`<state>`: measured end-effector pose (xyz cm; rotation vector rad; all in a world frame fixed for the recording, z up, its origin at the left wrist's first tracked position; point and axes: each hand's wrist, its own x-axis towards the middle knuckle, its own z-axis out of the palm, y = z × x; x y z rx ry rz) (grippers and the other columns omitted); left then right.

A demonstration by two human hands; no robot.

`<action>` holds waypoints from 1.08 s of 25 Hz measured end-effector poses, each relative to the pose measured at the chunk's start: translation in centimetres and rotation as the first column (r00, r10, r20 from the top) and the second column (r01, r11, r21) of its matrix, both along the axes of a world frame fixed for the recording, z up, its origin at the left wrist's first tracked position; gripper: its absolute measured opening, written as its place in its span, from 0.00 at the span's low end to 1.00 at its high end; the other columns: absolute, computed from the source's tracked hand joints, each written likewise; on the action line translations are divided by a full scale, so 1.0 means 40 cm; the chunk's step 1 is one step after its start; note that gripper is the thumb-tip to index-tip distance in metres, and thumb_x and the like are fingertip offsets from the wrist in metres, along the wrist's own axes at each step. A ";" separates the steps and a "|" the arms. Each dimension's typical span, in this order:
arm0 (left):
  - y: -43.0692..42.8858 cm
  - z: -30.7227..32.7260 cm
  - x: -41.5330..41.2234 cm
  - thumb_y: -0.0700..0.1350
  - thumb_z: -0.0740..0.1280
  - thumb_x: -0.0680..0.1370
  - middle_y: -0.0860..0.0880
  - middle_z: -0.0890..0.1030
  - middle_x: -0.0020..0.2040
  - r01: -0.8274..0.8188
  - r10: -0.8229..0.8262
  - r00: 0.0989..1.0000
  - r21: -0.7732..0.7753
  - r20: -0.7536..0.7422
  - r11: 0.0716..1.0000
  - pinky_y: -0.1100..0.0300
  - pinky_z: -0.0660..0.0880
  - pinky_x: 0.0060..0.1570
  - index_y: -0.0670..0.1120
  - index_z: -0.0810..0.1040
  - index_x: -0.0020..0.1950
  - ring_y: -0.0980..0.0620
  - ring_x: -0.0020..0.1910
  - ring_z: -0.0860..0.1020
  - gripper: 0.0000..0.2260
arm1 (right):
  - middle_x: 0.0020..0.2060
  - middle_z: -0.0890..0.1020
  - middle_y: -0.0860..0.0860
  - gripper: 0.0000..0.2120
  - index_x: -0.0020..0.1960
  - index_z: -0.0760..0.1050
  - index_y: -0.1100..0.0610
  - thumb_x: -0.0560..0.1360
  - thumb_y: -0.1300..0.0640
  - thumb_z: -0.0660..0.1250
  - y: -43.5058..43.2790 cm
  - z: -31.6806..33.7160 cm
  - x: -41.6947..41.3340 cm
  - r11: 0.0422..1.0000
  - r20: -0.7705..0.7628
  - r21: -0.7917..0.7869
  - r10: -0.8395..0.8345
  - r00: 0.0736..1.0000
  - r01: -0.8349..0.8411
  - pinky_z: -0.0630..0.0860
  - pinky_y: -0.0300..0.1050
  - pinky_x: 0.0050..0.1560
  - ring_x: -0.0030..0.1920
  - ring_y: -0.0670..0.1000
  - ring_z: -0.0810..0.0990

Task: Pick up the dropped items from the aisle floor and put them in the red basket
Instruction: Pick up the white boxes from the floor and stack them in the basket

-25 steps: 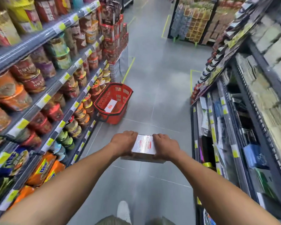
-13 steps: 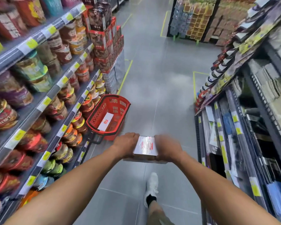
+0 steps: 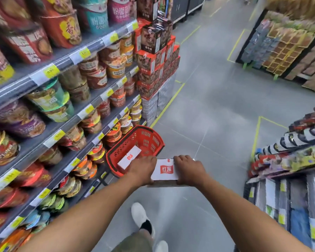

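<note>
I carry a white box with a red logo (image 3: 165,170) in front of me, level, above the floor. My left hand (image 3: 143,169) grips its left end and my right hand (image 3: 188,169) grips its right end. The red basket (image 3: 145,137) stands on the floor against the foot of the left shelves, just ahead and left of the box; my left hand overlaps its near rim. A second white box with a red logo (image 3: 128,157) lies flat inside the basket.
Shelves of instant noodle bowls (image 3: 91,77) line the left side, with stacked red cartons (image 3: 156,59) at their far end. A rack of packets (image 3: 289,160) runs along the right. Grey aisle floor (image 3: 211,110) with yellow tape lines stretches ahead. My white shoes (image 3: 140,213) are below.
I have walked forward: the basket has come closer and now lies right under my left hand. Both hands hold the box as before.
</note>
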<state>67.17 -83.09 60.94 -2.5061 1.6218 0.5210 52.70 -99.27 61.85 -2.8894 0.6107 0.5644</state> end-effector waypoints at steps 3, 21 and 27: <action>-0.063 -0.023 0.138 0.60 0.76 0.70 0.45 0.76 0.66 -0.068 0.068 0.997 0.001 0.026 0.998 0.49 0.75 0.53 0.45 0.65 0.73 0.43 0.62 0.76 0.38 | 0.66 0.75 0.49 0.37 0.70 0.64 0.51 0.67 0.42 0.75 -0.085 -0.012 0.177 0.997 -0.016 -0.006 0.077 0.997 -0.077 0.76 0.57 0.56 0.68 0.55 0.73; -0.168 -0.310 0.462 0.63 0.73 0.71 0.41 0.72 0.70 -0.698 0.702 0.710 0.074 -0.056 0.712 0.45 0.71 0.68 0.41 0.61 0.77 0.41 0.66 0.72 0.44 | 0.76 0.60 0.55 0.50 0.81 0.51 0.55 0.71 0.34 0.71 -0.281 -0.308 0.862 0.691 -0.161 0.055 0.718 0.677 -0.721 0.69 0.59 0.71 0.76 0.58 0.61; -0.175 -0.584 0.460 0.56 0.75 0.71 0.43 0.71 0.72 -0.757 0.774 0.629 0.170 -0.071 0.631 0.49 0.73 0.66 0.43 0.59 0.80 0.43 0.69 0.71 0.44 | 0.74 0.63 0.54 0.48 0.81 0.50 0.54 0.73 0.37 0.70 -0.290 -0.596 0.895 0.630 -0.180 0.096 0.773 0.609 -0.771 0.70 0.61 0.70 0.74 0.57 0.64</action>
